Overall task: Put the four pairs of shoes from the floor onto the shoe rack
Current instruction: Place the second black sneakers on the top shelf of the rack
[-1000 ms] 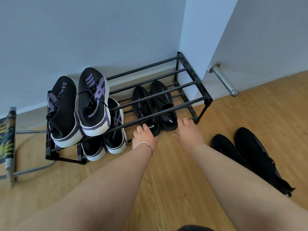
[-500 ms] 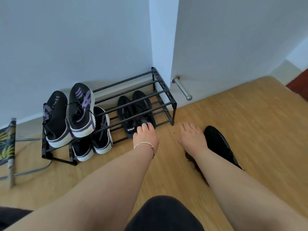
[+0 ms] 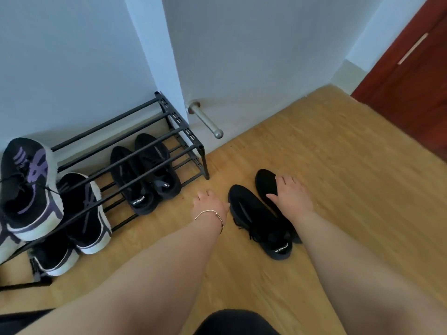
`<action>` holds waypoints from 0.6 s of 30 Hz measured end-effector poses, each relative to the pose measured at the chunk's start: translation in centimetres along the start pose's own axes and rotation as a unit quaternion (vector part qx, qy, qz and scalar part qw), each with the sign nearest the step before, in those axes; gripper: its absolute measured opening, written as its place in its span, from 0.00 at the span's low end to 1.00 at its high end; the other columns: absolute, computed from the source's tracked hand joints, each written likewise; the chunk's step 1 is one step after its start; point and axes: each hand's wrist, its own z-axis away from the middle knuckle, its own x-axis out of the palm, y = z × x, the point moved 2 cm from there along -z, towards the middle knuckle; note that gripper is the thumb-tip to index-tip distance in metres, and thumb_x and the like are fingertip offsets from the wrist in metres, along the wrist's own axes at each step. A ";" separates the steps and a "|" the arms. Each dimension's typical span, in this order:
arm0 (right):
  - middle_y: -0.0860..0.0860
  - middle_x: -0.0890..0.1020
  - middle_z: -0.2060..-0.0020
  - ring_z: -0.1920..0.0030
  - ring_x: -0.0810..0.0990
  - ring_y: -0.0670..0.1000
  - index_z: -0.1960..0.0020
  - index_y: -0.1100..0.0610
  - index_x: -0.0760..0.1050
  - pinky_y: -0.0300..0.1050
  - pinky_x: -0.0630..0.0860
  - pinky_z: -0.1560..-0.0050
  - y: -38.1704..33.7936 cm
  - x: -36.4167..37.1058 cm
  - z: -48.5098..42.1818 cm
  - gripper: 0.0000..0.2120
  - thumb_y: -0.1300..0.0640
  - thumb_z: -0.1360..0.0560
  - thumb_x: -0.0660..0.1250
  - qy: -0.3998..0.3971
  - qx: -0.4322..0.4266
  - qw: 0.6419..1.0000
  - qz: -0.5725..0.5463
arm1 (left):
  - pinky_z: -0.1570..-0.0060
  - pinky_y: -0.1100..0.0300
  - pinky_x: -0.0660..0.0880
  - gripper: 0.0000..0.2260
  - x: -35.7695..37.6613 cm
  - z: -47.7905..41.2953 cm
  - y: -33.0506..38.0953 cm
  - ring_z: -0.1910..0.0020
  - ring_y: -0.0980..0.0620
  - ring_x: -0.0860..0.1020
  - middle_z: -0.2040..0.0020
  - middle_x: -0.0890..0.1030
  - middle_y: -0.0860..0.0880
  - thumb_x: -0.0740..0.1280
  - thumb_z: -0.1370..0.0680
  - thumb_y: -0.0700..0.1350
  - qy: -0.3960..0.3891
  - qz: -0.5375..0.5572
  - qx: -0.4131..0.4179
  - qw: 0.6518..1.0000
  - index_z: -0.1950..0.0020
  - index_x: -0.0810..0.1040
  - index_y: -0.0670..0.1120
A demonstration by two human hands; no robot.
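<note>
A black two-tier shoe rack (image 3: 179, 130) stands against the wall. A black pair (image 3: 145, 175) sits on its lower tier at the right. Black-and-purple sneakers (image 3: 26, 187) rest on the top tier at the left, and a similar pair (image 3: 82, 213) sits below. A black pair (image 3: 258, 213) lies on the floor to the right of the rack. My right hand (image 3: 290, 195) lies flat over the right shoe of that pair, fingers spread. My left hand (image 3: 210, 205), with a bracelet on the wrist, hovers just left of the left shoe, fingers loosely curled, holding nothing.
A metal door stopper (image 3: 208, 122) sticks out from the wall just right of the rack. A dark red door (image 3: 411, 76) stands at the far right. Wooden floor (image 3: 338, 165) stretches to the right of the shoes. My knee (image 3: 237, 322) is at the bottom edge.
Both hands left the black pair on the lower tier and moved right to the black pair on the floor. The view has swung to the right.
</note>
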 end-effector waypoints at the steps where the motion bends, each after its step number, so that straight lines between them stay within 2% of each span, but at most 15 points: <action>1: 0.56 0.75 0.33 0.34 0.73 0.58 0.28 0.58 0.67 0.52 0.73 0.36 0.8 0.8 -0.4 0.28 0.41 0.20 0.61 -0.007 0.012 1.000 0.001 | 0.37 0.51 0.73 0.28 0.9 -1.1 0.5 0.32 0.42 0.71 0.31 0.70 0.41 0.63 0.19 0.59 -0.011 0.012 -0.010 1.000 0.26 0.65 0.42; 7: 0.57 0.77 0.38 0.38 0.74 0.58 0.34 0.59 0.71 0.53 0.75 0.39 4.2 4.8 -1.6 0.27 0.39 0.21 0.60 -0.038 0.095 0.995 -0.022 | 0.45 0.52 0.81 0.28 7.1 -4.5 3.0 0.43 0.42 0.82 0.41 0.82 0.41 0.63 0.21 0.63 -0.090 0.094 -0.062 0.990 0.35 0.75 0.39; 10: 0.58 0.76 0.37 0.38 0.75 0.60 0.31 0.60 0.69 0.53 0.75 0.42 5.0 5.8 -2.0 0.30 0.37 0.21 0.59 -0.068 0.138 0.987 -0.048 | 0.48 0.55 0.79 0.27 9.1 -3.9 4.1 0.43 0.43 0.82 0.48 0.81 0.42 0.60 0.18 0.60 -0.148 0.145 -0.086 0.975 0.37 0.75 0.37; 12: 0.59 0.76 0.37 0.39 0.76 0.61 0.30 0.60 0.67 0.53 0.76 0.45 5.3 6.4 -2.0 0.32 0.36 0.21 0.59 -0.082 0.174 0.979 -0.070 | 0.50 0.55 0.76 0.27 10.3 -3.6 4.7 0.42 0.42 0.82 0.46 0.82 0.41 0.60 0.18 0.60 -0.179 0.192 -0.111 0.959 0.36 0.75 0.37; 14: 0.59 0.78 0.41 0.44 0.79 0.61 0.31 0.61 0.69 0.51 0.78 0.52 5.4 6.8 -2.0 0.32 0.36 0.22 0.60 -0.106 0.212 0.966 -0.102 | 0.45 0.55 0.79 0.28 11.7 -3.9 4.9 0.43 0.41 0.83 0.43 0.83 0.40 0.62 0.19 0.61 -0.194 0.236 -0.126 0.944 0.35 0.75 0.37; 16: 0.57 0.81 0.49 0.53 0.81 0.59 0.37 0.61 0.72 0.52 0.79 0.57 5.6 7.4 -2.1 0.29 0.36 0.22 0.61 -0.127 0.235 0.953 -0.140 | 0.43 0.50 0.81 0.29 12.9 -4.6 4.9 0.45 0.39 0.83 0.44 0.84 0.39 0.64 0.21 0.61 -0.186 0.281 -0.143 0.930 0.35 0.75 0.37; 18: 0.57 0.82 0.54 0.57 0.81 0.58 0.42 0.61 0.75 0.51 0.79 0.60 5.7 7.6 -2.5 0.26 0.37 0.23 0.63 -0.134 0.245 0.944 -0.173 | 0.43 0.48 0.81 0.29 13.5 -5.2 4.9 0.45 0.38 0.83 0.44 0.84 0.39 0.65 0.22 0.61 -0.175 0.294 -0.144 0.928 0.34 0.75 0.37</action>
